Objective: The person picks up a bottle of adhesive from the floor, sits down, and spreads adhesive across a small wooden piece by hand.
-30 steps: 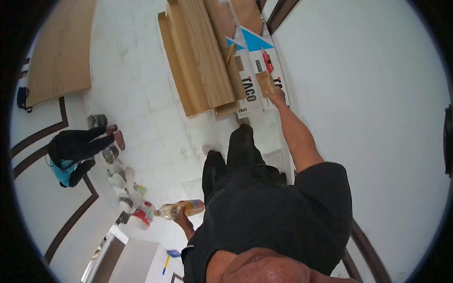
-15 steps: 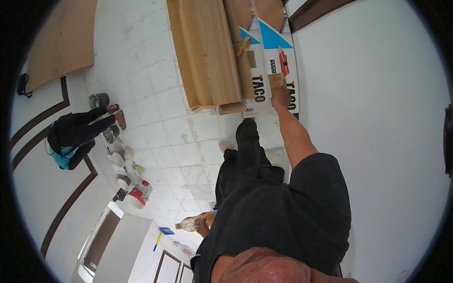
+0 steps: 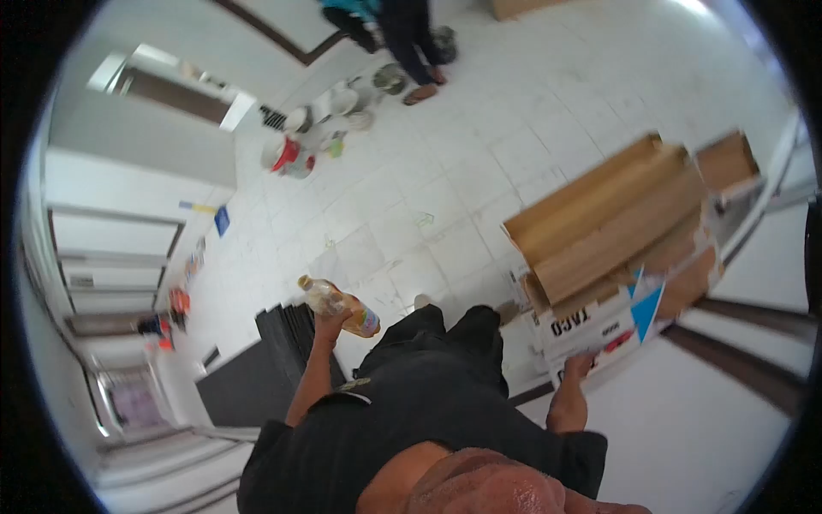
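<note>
My left hand [image 3: 332, 325] is wrapped around a clear plastic bottle [image 3: 324, 296] with a yellowish cap and a coloured label, held out over the floor and tilted. On the other side, my right hand [image 3: 579, 368] is at the near edge of a white carton [image 3: 567, 327] printed TACO. Blur hides its fingers, so I cannot tell whether they hold anything. A red utility knife [image 3: 618, 342] lies on the carton, just beyond that hand. Long brown cardboard [image 3: 612, 224], folded like a trough, rests on the carton stack.
Another person in dark trousers [image 3: 404, 38] stands across the room. Near them are several buckets, including a red and white bucket [image 3: 281, 154]. A blue-headed tool [image 3: 221, 219] leans by the wall. Dark panels [image 3: 248, 381] are stacked at my left. White tiles [image 3: 462, 171] cover the floor.
My view has turned left, so the cartons now appear at the right. The bottle has come fully into view in my left hand. My right hand has drawn back toward the carton's near edge.
</note>
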The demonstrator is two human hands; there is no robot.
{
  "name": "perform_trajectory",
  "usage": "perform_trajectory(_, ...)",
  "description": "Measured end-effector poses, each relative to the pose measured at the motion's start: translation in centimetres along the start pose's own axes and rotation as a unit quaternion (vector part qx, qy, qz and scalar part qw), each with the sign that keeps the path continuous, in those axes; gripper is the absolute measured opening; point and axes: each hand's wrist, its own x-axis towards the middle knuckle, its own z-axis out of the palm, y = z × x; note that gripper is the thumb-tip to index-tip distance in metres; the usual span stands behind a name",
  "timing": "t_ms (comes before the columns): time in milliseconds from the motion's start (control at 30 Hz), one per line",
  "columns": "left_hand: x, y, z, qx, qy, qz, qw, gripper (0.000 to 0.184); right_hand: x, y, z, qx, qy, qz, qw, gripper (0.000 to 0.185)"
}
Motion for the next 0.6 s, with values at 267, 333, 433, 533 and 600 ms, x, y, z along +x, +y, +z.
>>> perform_trajectory(267,-5.7,-9.8,-3.7,0.047,0.164,-0.195,0.966,0.071,0.2,6.5,-3.9,0.006,0.058,-0.068,0.996,0.032)
perform_trajectory(333,-6.9,-14.7,-4.3,0.040,0.165,-0.194,0.966,0.075,4.6,8.9,-0.7,0.041,0.043,-0.087,0.994,0.039)
perform_trajectory(433,-9.5,-21.3,-6.0,0.098,0.185,-0.168,0.963,0.077,0.8,4.8,-2.3,-0.074,-0.072,-0.027,0.994,0.057)
perform_trajectory(533,-10.8,-25.6,-8.2,0.141,0.088,-0.211,0.963,0.068,1.3,6.2,0.7,-0.327,-0.060,-0.227,0.915,0.056)
perform_trajectory(600,-9.9,-24.8,-9.8,0.197,0.023,-0.205,0.958,0.069,2.3,8.5,3.7,-0.259,-0.070,-0.330,0.905,0.049)
